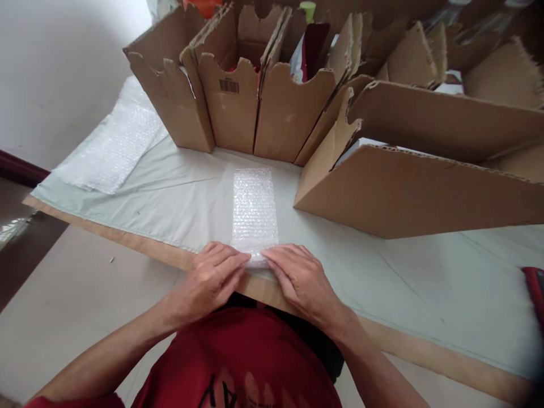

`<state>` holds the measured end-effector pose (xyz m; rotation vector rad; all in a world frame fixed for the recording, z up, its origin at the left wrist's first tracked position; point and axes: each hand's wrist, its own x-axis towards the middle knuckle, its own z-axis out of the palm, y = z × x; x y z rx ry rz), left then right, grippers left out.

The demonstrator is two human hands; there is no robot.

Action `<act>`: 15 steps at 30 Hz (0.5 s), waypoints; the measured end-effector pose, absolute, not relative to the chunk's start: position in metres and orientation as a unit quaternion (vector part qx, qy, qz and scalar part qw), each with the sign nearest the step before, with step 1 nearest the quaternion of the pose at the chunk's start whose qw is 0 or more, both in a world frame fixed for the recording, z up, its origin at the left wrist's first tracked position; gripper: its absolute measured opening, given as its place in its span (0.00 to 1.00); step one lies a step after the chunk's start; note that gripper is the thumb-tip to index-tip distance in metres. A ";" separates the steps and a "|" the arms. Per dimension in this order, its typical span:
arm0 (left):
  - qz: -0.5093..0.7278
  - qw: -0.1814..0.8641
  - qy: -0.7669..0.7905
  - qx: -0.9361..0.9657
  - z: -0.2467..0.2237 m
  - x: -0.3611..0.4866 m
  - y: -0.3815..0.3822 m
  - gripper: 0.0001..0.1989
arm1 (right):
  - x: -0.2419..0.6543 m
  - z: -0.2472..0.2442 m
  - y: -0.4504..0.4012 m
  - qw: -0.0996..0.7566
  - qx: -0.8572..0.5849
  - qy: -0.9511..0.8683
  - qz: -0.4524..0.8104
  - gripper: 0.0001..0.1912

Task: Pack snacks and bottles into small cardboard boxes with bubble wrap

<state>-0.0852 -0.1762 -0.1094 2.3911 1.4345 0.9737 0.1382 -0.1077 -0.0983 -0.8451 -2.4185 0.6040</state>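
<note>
Pale wall (72, 68) at upper left — light tiled floor (85, 294) — table (127, 237) under pale green cloth (425, 277).

One bubble-wrap strip (255, 207), at least six boxes (289, 116)

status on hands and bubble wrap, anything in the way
Left hand, right hand: both on near end of bubble wrap strip. Far part flat. Cardboard boxes beyond, not touching it.

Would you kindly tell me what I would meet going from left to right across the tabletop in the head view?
Bubble wrap sheets, left hand, bubble wrap strip, right hand, large open-topped cardboard bin.
</note>
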 end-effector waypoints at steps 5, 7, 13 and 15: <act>0.356 0.128 0.570 0.730 -0.108 -0.083 -0.166 0.11 | 0.139 -0.092 -0.103 0.341 -0.362 -0.842 0.210 0.09; 0.356 0.130 0.593 0.711 -0.109 -0.082 -0.162 0.11 | 0.144 -0.091 -0.108 0.370 -0.353 -0.848 0.139 0.11; 0.293 0.077 0.633 0.712 -0.110 -0.082 -0.151 0.12 | 0.142 -0.105 -0.104 0.243 -0.293 -0.920 0.094 0.12; 0.307 0.059 0.620 0.720 -0.107 -0.084 -0.154 0.12 | 0.138 -0.105 -0.098 0.239 -0.293 -0.919 0.109 0.11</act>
